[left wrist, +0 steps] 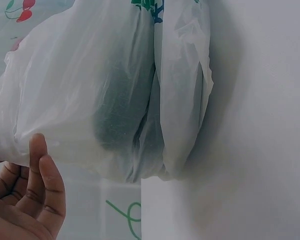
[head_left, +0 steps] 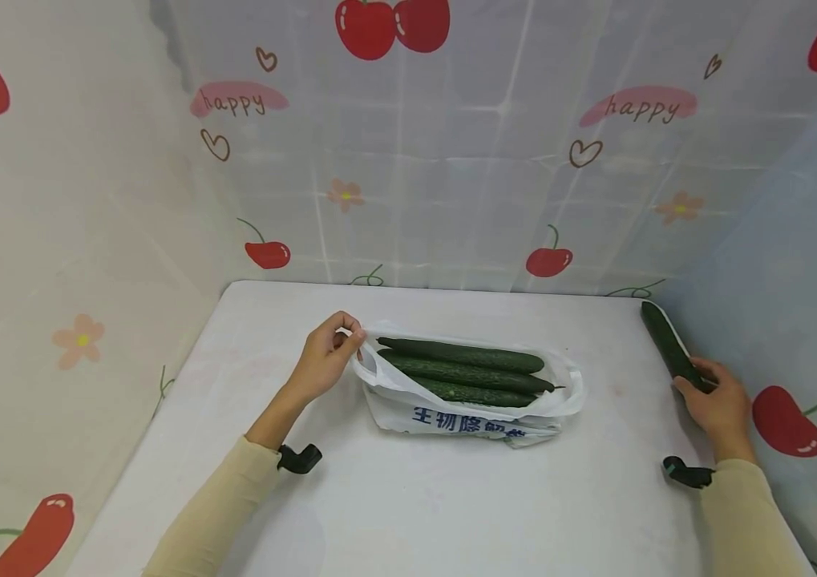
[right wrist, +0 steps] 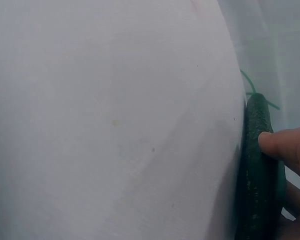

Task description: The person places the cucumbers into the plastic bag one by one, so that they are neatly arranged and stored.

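A white plastic bag (head_left: 415,418) with blue printed characters lies with its mouth spread on the table. Inside it are three dark green cucumbers (head_left: 466,371), side by side. My left hand (head_left: 327,353) pinches the bag's left rim between thumb and fingers; the left wrist view shows the bag's film (left wrist: 50,105) stretched from that pinch. Over at the table's right edge, my right hand (head_left: 721,405) grips the near end of another cucumber (head_left: 668,340). In the right wrist view the thumb presses on this cucumber (right wrist: 257,190), and part of the other fingers is hidden behind it.
The white table (head_left: 451,505) carries the bag near its middle. Curtains printed with cherries and flowers (head_left: 437,160) hang behind it and along both sides, close to the table's edges. A black wrist camera (head_left: 300,458) is strapped to each forearm.
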Motion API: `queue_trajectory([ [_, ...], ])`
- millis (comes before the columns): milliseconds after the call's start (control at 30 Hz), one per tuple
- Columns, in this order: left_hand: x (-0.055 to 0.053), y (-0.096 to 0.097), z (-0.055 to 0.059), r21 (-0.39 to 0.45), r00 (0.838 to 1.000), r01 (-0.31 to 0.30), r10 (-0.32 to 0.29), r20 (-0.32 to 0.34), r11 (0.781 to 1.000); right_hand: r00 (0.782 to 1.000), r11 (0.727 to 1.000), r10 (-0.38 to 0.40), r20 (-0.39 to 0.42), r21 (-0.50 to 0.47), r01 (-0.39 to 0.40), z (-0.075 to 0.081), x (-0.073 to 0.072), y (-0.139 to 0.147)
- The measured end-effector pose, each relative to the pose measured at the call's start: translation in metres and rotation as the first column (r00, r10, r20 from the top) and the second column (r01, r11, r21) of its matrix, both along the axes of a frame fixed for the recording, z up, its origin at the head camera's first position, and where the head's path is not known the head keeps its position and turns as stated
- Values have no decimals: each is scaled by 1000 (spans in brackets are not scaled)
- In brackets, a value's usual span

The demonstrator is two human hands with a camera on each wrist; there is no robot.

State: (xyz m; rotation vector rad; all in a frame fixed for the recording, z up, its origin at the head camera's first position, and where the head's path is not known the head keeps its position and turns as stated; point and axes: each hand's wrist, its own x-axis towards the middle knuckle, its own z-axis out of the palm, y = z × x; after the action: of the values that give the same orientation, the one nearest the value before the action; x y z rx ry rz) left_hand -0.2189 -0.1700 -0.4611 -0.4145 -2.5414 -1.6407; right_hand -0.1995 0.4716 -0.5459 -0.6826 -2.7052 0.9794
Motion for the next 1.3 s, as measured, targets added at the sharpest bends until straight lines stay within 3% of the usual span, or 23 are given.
queue_trajectory([
  [233,-8,-2,-13,-36,1000,-20,20,7,999,999,999,-32,32,-14,32,6,-1,-3],
  [733,-7,-5,-14,5,1000,6,-6,-3,1000,993,992,-112,23,-52,113,6,-4,-6],
  [1300,-9,-4,-14,-16,1000,6,-6,-4,1000,999,996,-4,-34,-92,1,28,4,-29],
])
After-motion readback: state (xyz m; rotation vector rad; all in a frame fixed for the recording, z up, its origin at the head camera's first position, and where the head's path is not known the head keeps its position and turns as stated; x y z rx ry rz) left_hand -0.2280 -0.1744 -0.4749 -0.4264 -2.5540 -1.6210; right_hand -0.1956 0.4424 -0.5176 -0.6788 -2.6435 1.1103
